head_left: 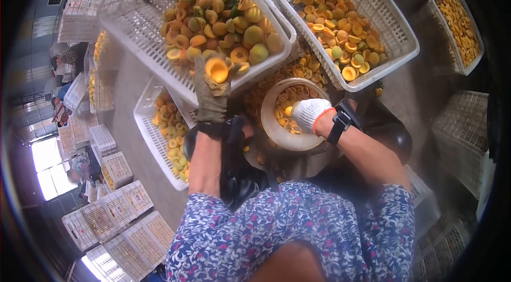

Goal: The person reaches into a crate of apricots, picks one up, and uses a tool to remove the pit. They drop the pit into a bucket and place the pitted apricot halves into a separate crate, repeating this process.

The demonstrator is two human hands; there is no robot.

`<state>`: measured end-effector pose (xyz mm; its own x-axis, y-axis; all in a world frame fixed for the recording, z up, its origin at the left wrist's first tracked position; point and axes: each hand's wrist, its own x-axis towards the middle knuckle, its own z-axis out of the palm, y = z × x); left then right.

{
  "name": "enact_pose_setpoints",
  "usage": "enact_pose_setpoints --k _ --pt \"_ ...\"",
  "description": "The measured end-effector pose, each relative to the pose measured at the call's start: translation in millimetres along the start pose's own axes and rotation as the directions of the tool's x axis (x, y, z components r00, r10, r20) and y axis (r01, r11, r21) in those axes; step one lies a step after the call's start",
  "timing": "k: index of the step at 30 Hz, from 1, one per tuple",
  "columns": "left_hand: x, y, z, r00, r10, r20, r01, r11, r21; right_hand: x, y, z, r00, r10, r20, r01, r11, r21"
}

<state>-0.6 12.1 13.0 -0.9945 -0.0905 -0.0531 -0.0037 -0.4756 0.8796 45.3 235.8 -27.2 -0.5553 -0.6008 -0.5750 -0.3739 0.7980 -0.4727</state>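
My left hand (213,93), in a dirty brownish glove, grips a halved yellow peach (217,69) with its hollow cut face up. It is at the near edge of a white plastic crate (186,88) heaped with whole and halved peaches (213,21), some with green skin. My right hand (312,114), in a white knit glove with an orange cuff, is over the right side of a round whitish bucket (270,132). Its fingers are curled; a yellow piece (288,111) shows by the fingertips, and whether they hold anything is hidden. Cut peach pieces (293,94) lie inside the bucket.
Another white crate (394,26) of halved peaches stands at the upper right, and a lower crate (142,117) of peaches sits at left. Loose pieces lie behind the bucket. Filled crates (458,32) stand far right; stacked crates (109,213) and other people (64,106) are at left.
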Motion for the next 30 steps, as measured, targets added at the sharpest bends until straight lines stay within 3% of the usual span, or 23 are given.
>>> enact_pose_setpoints --k 2,3,4,5,6,7,8,9,11,13,14,16,17,18,19,20,21,22,24,26,27,30 --pt "10.1 26.9 39.2 0.984 -0.157 0.08 0.172 0.95 -0.261 -2.9 -11.8 -19.4 0.999 -0.004 0.05 0.001 0.998 0.056" --pt "18.0 25.4 40.0 0.958 -0.126 0.257 0.192 0.949 -0.25 -4.0 -15.9 -25.6 0.995 -0.009 0.098 -0.002 0.994 0.109" --pt "35.5 13.7 40.3 0.977 -0.055 0.207 0.034 0.994 0.1 -2.0 -15.4 -21.8 0.995 -0.013 0.103 0.001 0.994 0.112" --pt "48.8 -1.0 26.5 0.972 -0.077 0.222 -0.058 0.838 0.542 2.3 -12.7 -18.5 0.996 -0.041 0.077 0.034 0.995 0.093" --pt "57.2 -16.9 11.1 0.968 -0.099 0.232 -0.155 0.493 0.856 4.1 -9.6 -18.9 0.997 -0.065 0.048 0.062 0.996 0.072" --pt "55.6 -30.1 4.2 0.966 -0.098 0.239 -0.161 0.494 0.855 -4.0 -12.2 -25.3 1.0 0.025 0.001 -0.024 0.976 0.216" --pt "51.1 -43.8 1.6 0.962 -0.035 0.269 -0.261 0.159 0.952 -3.4 -9.5 -23.6 1.0 0.028 -0.003 -0.026 0.976 0.218" --pt "48.7 -56.1 -2.4 0.948 0.012 0.318 -0.309 -0.2 0.93 -1.5 -6.0 -19.4 0.998 0.014 -0.056 0.0 0.969 0.248" --pt "49.0 -73.6 -5.7 0.943 0.05 0.329 -0.316 -0.172 0.933 -2.5 -4.4 -26.2 0.994 0.009 -0.105 0.02 0.962 0.274" --pt "49.9 -80.6 -10.3 0.939 0.094 0.331 -0.316 -0.145 0.938 -2.0 -6.0 -41.8 0.991 -0.115 0.07 0.065 0.86 0.506" --pt "48.0 -80.7 -11.5 0.921 0.114 0.373 -0.356 -0.144 0.923 4.2 -3.0 -23.2 0.99 -0.117 0.074 0.064 0.862 0.503" --pt "54.1 -73.6 -6.8 0.893 0.159 0.42 -0.4 -0.145 0.905 26.7 13.1 19.9 0.999 0.024 -0.027 -0.023 0.999 0.047" --pt "55.9 -61.0 -5.4 0.951 0.131 0.281 -0.304 0.219 0.927 16.6 8.1 1.5 0.983 0.064 0.17 -0.04 0.988 -0.146" --pt "54.7 -48.3 -6.9 0.988 0.049 0.146 -0.149 0.552 0.82 24.7 17.0 5.4 0.997 -0.006 0.079 0.007 1.0 -0.007" --pt "46.2 -19.5 4.5 0.974 -0.222 0.038 0.151 0.772 0.618 27.1 22.1 -0.2 0.99 -0.118 -0.084 0.123 0.99 0.068" --pt "40.7 -13.1 0.6 0.978 -0.208 0.025 0.148 0.769 0.621 24.9 18.3 -14.1 0.943 -0.218 -0.251 0.255 0.959 0.127" --pt "35.9 -7.4 -3.7 0.957 -0.281 0.067 0.237 0.897 0.373 19.6 14.1 -29.4 0.919 -0.21 -0.333 0.308 0.91 0.278" --pt "31.2 -3.6 -6.8 0.93 -0.341 0.136 0.329 0.939 0.098 19.4 11.2 -37.3 0.823 -0.25 -0.509 0.442 0.845 0.3" --pt "18.2 -4.7 -6.7 0.916 -0.385 0.117 0.388 0.922 -0.006 18.7 -2.0 -43.2 0.645 -0.215 -0.733 0.583 0.758 0.291" --pt "6.3 -2.3 8.2 0.846 -0.519 0.12 0.533 0.824 -0.192 24.7 -3.2 -39.2 0.625 -0.241 -0.743 0.539 0.821 0.187" --pt "-2.2 -1.7 21.0 0.891 -0.446 0.084 0.447 0.894 0.007 26.9 -3.1 -36.2 0.604 -0.268 -0.751 0.487 0.87 0.082" --pt "-2.6 -22.4 22.3 0.917 -0.395 0.058 0.387 0.915 0.117 32.9 -5.2 -34.5 0.635 -0.178 -0.752 0.396 0.911 0.118"
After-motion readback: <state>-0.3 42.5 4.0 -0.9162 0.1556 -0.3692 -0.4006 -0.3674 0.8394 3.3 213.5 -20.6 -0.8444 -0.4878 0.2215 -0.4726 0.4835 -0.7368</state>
